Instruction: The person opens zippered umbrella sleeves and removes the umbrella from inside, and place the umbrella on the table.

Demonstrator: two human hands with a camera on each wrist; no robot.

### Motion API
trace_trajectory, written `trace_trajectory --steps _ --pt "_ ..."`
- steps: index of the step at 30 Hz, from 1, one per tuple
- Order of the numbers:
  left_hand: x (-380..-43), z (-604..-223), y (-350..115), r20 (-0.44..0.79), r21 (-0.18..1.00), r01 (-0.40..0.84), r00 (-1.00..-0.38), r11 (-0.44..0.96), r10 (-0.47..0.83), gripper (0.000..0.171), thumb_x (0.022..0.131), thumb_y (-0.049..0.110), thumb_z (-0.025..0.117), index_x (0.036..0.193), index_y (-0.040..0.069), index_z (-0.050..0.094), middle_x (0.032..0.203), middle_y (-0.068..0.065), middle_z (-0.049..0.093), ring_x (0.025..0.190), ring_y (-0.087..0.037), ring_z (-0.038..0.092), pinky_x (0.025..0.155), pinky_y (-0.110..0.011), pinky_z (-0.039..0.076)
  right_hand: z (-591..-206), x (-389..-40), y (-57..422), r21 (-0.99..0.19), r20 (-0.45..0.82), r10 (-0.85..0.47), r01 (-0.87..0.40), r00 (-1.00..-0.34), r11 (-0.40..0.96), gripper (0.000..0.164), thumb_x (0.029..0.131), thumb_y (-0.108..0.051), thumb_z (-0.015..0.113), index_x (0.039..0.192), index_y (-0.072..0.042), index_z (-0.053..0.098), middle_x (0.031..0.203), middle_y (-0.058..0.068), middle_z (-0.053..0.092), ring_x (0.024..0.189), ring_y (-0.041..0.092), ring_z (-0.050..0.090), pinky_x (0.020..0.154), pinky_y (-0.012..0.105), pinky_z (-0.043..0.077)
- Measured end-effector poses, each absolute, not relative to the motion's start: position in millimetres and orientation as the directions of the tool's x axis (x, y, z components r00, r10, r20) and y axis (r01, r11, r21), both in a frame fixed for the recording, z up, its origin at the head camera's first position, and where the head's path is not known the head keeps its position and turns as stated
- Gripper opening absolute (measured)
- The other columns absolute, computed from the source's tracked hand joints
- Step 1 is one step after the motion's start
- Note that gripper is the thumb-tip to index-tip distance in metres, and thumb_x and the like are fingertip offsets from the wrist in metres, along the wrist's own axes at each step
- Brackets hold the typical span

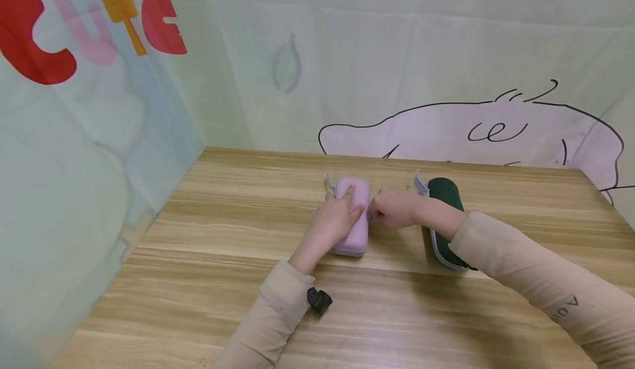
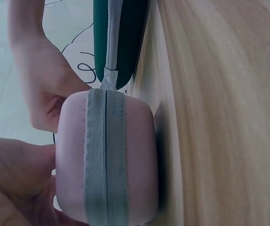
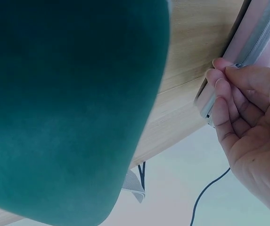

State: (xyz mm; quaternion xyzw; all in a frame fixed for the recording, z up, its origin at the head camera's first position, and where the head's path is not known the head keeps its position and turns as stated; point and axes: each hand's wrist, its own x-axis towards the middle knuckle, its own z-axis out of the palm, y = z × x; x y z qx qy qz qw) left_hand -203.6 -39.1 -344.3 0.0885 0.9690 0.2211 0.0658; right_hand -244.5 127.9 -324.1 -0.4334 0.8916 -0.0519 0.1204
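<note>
A pink zippered case lies on the wooden table, its grey zipper band running along the side. My left hand holds it from above, with the index finger and thumb on its top and other fingers over the left edge. At the case's right side, my right hand pinches the small zipper pull between thumb and index finger, the other fingers curled. The zipper looks closed at the end facing the left wrist camera. A dark green case lies under my right forearm, partly hidden by it.
Grey strap loops stick out from the far ends of both cases. The wooden table meets a printed cloth backdrop at its back and left. A black strap piece hangs at my left cuff.
</note>
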Motion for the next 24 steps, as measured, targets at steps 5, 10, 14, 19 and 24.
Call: trace_trajectory --steps 5,10,14,19,24 --pt "-202.6 -344.3 -39.3 -0.081 0.437 0.148 -0.976 0.887 0.203 0.059 0.101 0.043 0.043 0.151 0.015 0.031 0.139 -0.034 0.045 0.111 -0.045 0.057 0.087 -0.052 0.048 -324.3 -242.9 128.5 -0.210 -0.169 -0.790 -0.762 -0.589 0.613 0.015 0.085 -0.001 0.060 0.074 -0.006 0.067 0.065 0.000 0.060 0.058 0.006 0.046 0.055 0.017 0.040" --pt "-202.5 -344.4 -39.3 -0.082 0.442 0.145 -0.976 0.885 0.201 0.059 0.100 0.043 0.043 0.151 0.015 0.031 0.140 -0.033 0.045 0.113 -0.045 0.057 0.088 -0.053 0.048 -323.9 -241.7 129.1 -0.225 -0.179 -0.780 -0.747 -0.599 0.625 0.015 0.087 0.000 0.059 0.075 -0.006 0.067 0.065 0.000 0.058 0.058 0.007 0.045 0.055 0.018 0.039" --pt "-202.8 -344.7 -39.0 -0.083 0.444 0.146 -0.976 0.884 0.203 0.059 0.100 0.043 0.043 0.151 0.015 0.031 0.141 -0.033 0.044 0.114 -0.046 0.056 0.089 -0.053 0.047 -323.8 -240.8 129.4 -0.231 -0.176 -0.780 -0.745 -0.600 0.625 0.015 0.087 0.000 0.058 0.076 -0.005 0.067 0.065 0.000 0.058 0.058 0.007 0.045 0.056 0.018 0.038" --pt "-202.4 -344.3 -38.9 -0.088 0.443 0.142 -0.976 0.885 0.201 0.059 0.100 0.043 0.043 0.151 0.015 0.031 0.141 -0.033 0.043 0.114 -0.045 0.056 0.090 -0.053 0.047 -325.9 -239.6 130.6 -0.230 -0.146 -0.791 -0.758 -0.594 0.611 0.014 0.086 0.000 0.059 0.076 -0.004 0.068 0.064 0.000 0.056 0.057 0.007 0.044 0.055 0.018 0.038" --pt "-202.0 -343.7 -38.8 -0.094 0.443 0.137 -0.976 0.886 0.198 0.059 0.101 0.043 0.042 0.152 0.016 0.030 0.142 -0.033 0.042 0.117 -0.046 0.055 0.093 -0.053 0.047 -326.3 -238.1 130.5 -0.225 -0.153 -0.778 -0.746 -0.609 0.627 0.012 0.087 -0.002 0.060 0.080 -0.004 0.070 0.066 0.000 0.059 0.058 0.007 0.046 0.056 0.018 0.040"
